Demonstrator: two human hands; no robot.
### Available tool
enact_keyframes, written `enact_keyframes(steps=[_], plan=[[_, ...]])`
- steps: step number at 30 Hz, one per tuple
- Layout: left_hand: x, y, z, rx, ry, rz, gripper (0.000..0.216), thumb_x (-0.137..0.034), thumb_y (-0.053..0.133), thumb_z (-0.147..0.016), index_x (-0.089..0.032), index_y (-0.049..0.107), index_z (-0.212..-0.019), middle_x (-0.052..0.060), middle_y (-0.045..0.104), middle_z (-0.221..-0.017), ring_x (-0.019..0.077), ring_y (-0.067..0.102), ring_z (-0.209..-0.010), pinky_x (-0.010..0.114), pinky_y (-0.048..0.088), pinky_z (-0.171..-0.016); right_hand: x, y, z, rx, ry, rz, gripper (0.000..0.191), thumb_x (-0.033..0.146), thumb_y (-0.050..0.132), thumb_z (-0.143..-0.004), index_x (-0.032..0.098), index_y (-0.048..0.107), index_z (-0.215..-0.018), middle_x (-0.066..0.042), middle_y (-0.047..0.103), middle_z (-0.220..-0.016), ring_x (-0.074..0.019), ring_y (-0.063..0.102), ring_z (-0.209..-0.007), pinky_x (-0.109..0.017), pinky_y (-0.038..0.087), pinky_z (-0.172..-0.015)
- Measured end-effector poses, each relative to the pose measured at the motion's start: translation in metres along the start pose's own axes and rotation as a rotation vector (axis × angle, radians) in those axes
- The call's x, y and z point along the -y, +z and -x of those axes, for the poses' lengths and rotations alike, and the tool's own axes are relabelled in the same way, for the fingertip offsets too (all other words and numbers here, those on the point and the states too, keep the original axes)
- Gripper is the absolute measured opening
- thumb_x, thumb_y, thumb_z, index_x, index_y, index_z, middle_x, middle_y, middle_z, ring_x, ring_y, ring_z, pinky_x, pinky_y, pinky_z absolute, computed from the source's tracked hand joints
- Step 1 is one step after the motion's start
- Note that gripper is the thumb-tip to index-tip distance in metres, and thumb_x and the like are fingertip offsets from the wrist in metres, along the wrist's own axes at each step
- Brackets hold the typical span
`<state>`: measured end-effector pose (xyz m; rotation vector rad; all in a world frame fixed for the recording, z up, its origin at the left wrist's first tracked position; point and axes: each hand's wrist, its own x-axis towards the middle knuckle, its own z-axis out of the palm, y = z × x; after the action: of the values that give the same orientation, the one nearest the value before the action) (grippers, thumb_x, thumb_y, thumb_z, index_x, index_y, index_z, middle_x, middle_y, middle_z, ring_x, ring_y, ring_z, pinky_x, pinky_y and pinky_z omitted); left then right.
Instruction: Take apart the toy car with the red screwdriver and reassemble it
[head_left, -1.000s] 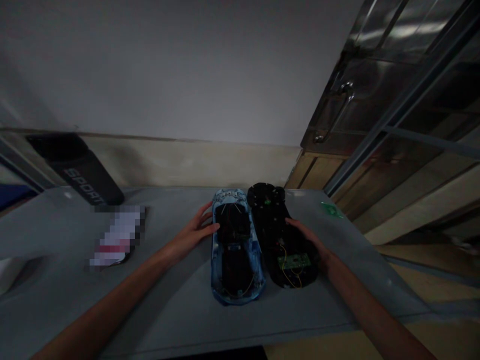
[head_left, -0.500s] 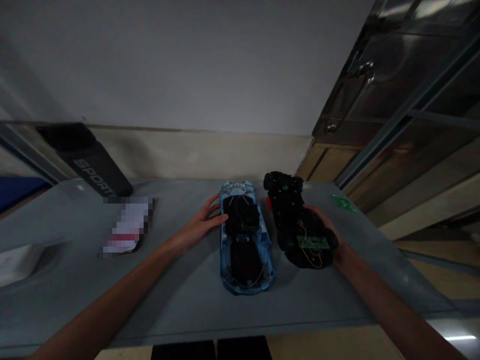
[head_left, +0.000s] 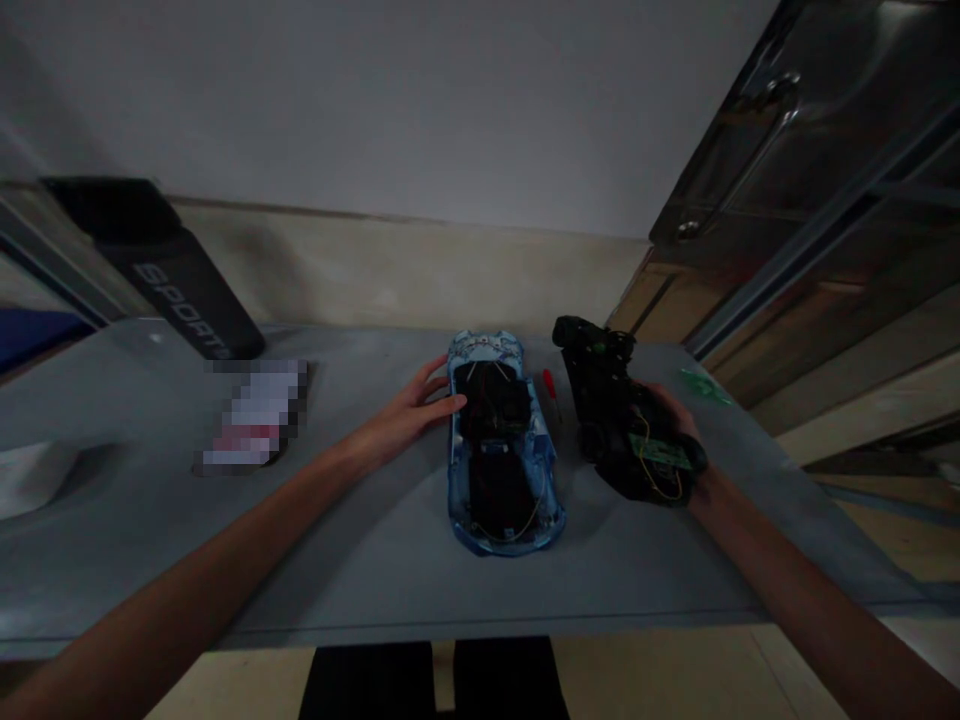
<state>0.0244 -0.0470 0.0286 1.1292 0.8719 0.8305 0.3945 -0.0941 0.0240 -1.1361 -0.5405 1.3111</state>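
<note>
A blue toy car body shell [head_left: 501, 450] lies upside down on the grey table [head_left: 375, 540], its dark inside and thin wires showing. My left hand [head_left: 409, 415] rests against the shell's left side with fingers stretched out. My right hand [head_left: 675, 430] grips the black car chassis [head_left: 622, 420], which carries a small green circuit board with yellow wires, and holds it tilted and lifted off the table to the right of the shell. A small red screwdriver [head_left: 550, 387] lies on the table between the shell and the chassis.
A black bottle marked SPORT [head_left: 169, 290] leans at the back left. A blurred-out flat object [head_left: 255, 415] lies left of my left hand. A green scrap [head_left: 703, 385] sits at the table's right edge. A metal door [head_left: 810, 180] stands to the right.
My right hand has closed on the black chassis, lifted it and drawn it right, away from the blue shell, uncovering the red screwdriver. My left hand stays on the shell.
</note>
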Motion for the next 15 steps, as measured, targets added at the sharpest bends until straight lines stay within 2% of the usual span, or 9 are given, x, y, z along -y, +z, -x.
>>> enact_keyframes(steps=[6, 9, 15], plan=[[0.0012, 0.0013, -0.0007, -0.002, 0.000, 0.014, 0.094, -0.036, 0.087, -0.089, -0.038, 0.040, -0.170, 0.009, 0.054, -0.172, 0.0368, 0.053, -0.157, 0.062, 0.036, -0.135, -0.0001, 0.0002, 0.0016, -0.037, -0.035, 0.012, 0.007, 0.032, 0.085, -0.084, 0.028, 0.080, -0.081, 0.002, 0.081, -0.076, -0.0203, 0.076, -0.068, -0.030, 0.062, -0.063], [0.0019, 0.0012, -0.0012, -0.005, 0.010, 0.003, 0.094, -0.036, 0.087, -0.090, -0.035, 0.040, -0.171, 0.013, 0.053, -0.172, 0.0374, 0.053, -0.158, 0.064, 0.035, -0.135, -0.0013, -0.0027, 0.0010, -0.028, -0.076, 0.030, 0.007, 0.032, 0.086, -0.085, 0.028, 0.080, -0.083, 0.002, 0.081, -0.078, -0.0201, 0.076, -0.070, -0.030, 0.061, -0.064], [0.0015, 0.0019, -0.0001, 0.002, 0.023, 0.012, 0.093, -0.036, 0.085, -0.091, -0.034, 0.038, -0.171, 0.011, 0.054, -0.171, 0.0374, 0.052, -0.158, 0.059, 0.040, -0.134, -0.0017, -0.0039, 0.0029, 0.038, -0.015, 0.012, 0.011, 0.036, 0.083, -0.089, 0.026, 0.079, -0.087, 0.002, 0.082, -0.079, -0.0200, 0.078, -0.069, -0.030, 0.063, -0.066]])
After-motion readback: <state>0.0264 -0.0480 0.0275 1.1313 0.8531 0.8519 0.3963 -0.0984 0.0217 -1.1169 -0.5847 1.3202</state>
